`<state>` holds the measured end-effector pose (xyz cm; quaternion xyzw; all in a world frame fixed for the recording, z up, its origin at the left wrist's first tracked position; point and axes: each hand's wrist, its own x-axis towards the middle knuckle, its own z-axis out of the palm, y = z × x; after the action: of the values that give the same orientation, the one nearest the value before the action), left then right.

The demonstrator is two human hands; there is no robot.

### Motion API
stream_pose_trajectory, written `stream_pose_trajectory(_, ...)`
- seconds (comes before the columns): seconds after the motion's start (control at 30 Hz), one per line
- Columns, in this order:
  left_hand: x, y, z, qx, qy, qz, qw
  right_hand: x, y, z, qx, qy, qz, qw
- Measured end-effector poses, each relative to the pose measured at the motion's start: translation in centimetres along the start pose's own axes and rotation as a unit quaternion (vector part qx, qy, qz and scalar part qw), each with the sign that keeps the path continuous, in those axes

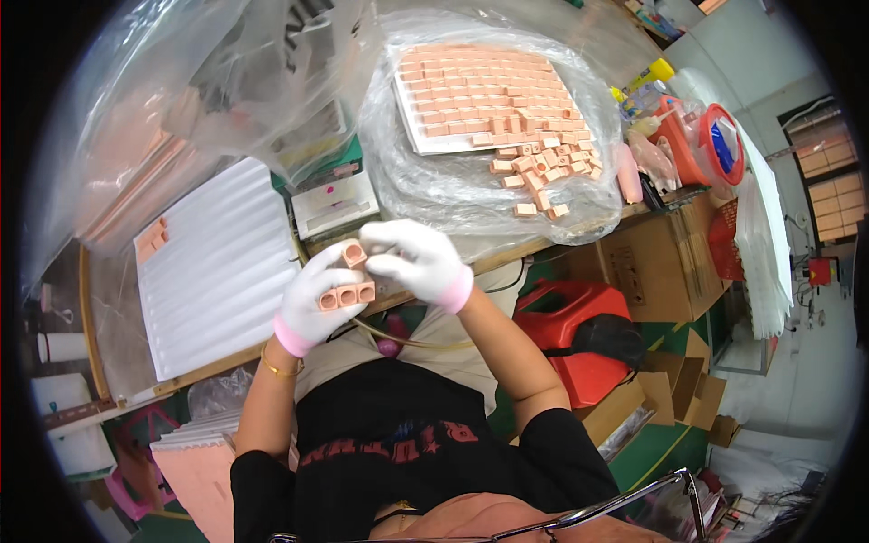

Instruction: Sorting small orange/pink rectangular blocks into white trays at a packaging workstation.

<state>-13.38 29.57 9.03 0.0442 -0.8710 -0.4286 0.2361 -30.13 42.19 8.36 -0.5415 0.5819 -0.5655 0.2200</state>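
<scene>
In my white-gloved left hand point(314, 303) sits a short row of small salmon-pink square blocks point(347, 296), each with a round recess facing up. A single block point(353, 253) of the same kind is above that row, between the fingertips of both hands. My right hand point(418, 260), also gloved in white, has its thumb and fingers pinched at that block's right side. Both gloves have pink cuffs. Beyond my hands, a pile of loose blocks point(534, 172) lies on clear plastic sheeting, beside a white tray point(418, 142) filled with rows of such blocks.
At left, a ridged white sheet point(217, 271) carries a few blocks point(152, 240) at its far corner. A small white-topped device point(335, 204) stands between sheet and plastic. Right of the table are a red container point(579, 339) and cardboard boxes point(665, 262). Clear plastic point(226, 81) drapes over the back left.
</scene>
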Motion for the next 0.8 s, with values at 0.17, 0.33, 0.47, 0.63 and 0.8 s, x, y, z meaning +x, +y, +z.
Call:
stream_pose_trajectory(0.17,-0.3,-1.5,1.1,-0.072,0.061,0.042,0.995,-1.3,2.7,-3.9,-0.284,0.083,-0.066,0.953)
stream_pose_trajectory(0.33,-0.9,-1.2,1.7,-0.026,0.067,0.064,0.995,-2.1,3.0,-3.3,-0.322,-0.043,-0.07,0.943)
stream_pose_trajectory(0.47,-1.8,-1.7,2.4,0.029,0.075,0.068,0.994,-1.2,3.9,-1.6,-0.289,-0.088,-0.066,0.951)
stream_pose_trajectory(0.63,-0.8,-0.3,1.3,0.019,0.072,0.084,0.994,-0.2,4.4,-0.6,-0.295,-0.132,-0.047,0.945)
stream_pose_trajectory(0.8,-3.8,0.0,-0.2,-0.008,0.126,0.077,0.989,-0.1,5.4,1.9,-0.289,-0.131,-0.058,0.947)
